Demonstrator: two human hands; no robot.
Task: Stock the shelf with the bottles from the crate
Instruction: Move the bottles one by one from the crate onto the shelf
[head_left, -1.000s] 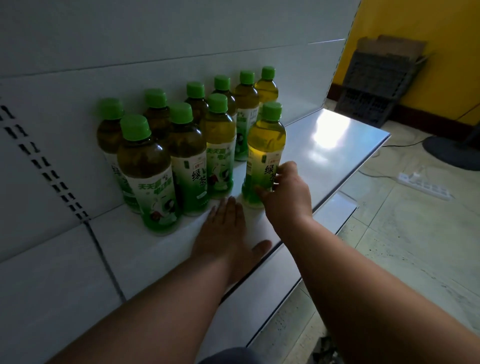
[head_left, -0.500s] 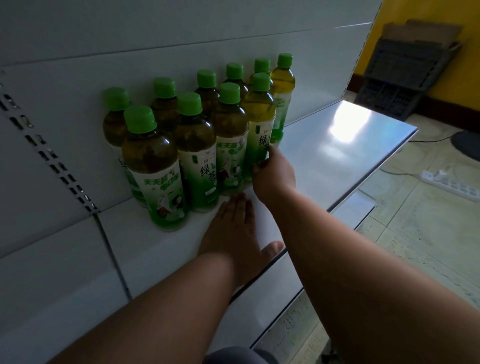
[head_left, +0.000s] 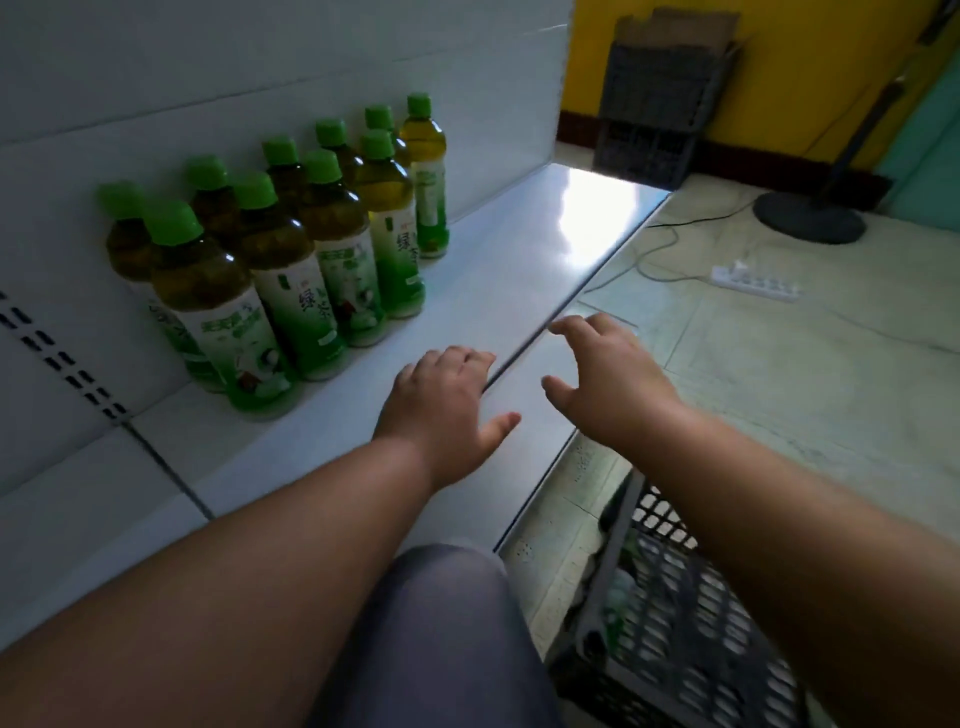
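Standing in two rows, bottles (head_left: 332, 249) fill the shelf (head_left: 519, 270). Left hand (head_left: 447, 410) rests flat on it; right hand (head_left: 608, 379) hovers spread, empty.

Bottles: clear plastic green-tea bottles with green screw caps (head_left: 291, 291) and green-and-white labels, all upright and capped, ten countable, in two rows, touching or just beside one another.
Bottle position: left part of the shelf; back row against the back panel, front row just ahead of it.
Shelf: white metal shelf board (head_left: 519, 270), flat, right part bare and glossy.
Crate: dark plastic lattice crate (head_left: 691, 613) on the floor below the shelf's front edge, contents blurred.
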